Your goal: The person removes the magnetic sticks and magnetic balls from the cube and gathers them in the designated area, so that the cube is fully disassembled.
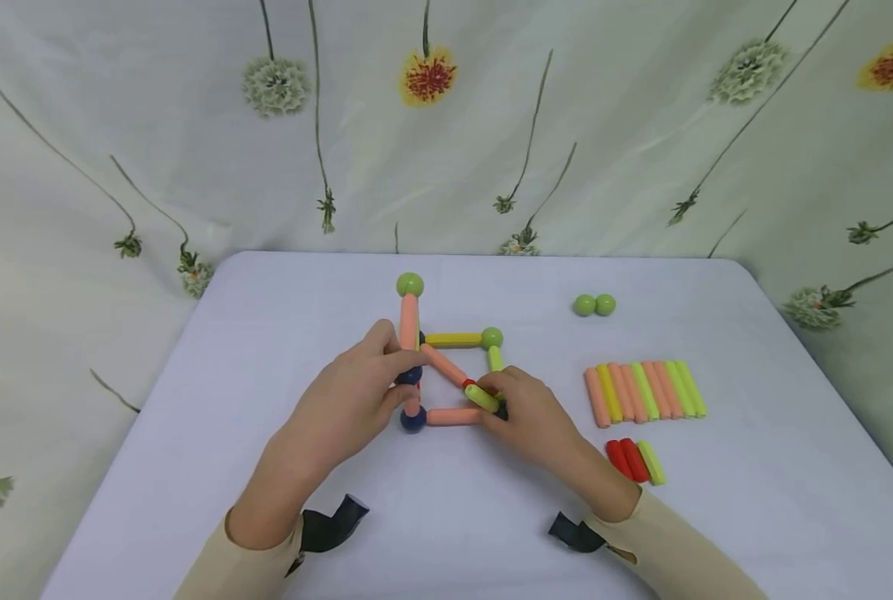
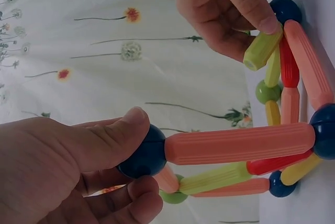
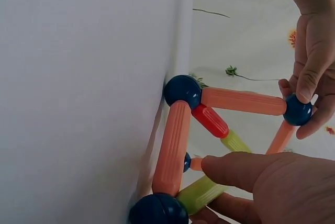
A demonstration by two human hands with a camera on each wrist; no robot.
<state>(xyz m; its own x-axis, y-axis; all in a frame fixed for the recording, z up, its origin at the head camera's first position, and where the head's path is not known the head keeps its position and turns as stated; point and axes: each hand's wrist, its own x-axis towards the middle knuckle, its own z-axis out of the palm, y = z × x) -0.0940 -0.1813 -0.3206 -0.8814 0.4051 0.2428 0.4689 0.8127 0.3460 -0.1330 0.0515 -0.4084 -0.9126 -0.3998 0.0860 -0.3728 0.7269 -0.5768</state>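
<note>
A frame of coloured rods and balls stands mid-table. My left hand (image 1: pixel 341 404) pinches a dark blue ball (image 2: pixel 144 153) between thumb and fingers. From that ball an orange rod (image 2: pixel 241 143) runs down to another dark blue ball (image 1: pixel 413 419) at the frame's near left corner. My right hand (image 1: pixel 536 421) pinches a light green rod (image 1: pixel 481 397), one end right at the near right dark blue ball (image 3: pixel 158 211). A green ball (image 1: pixel 410 284) tops the frame's back left; another green ball (image 1: pixel 491 337) marks its far right corner. The right fingers partly cover the near right corner.
Two loose green balls (image 1: pixel 595 305) lie at the back right. Right of the frame is a row of orange, yellow and green rods (image 1: pixel 645 392), with short red and green rods (image 1: pixel 634 461) in front. A flowered cloth (image 1: pixel 446 150) hangs behind the white table (image 1: pixel 304 292).
</note>
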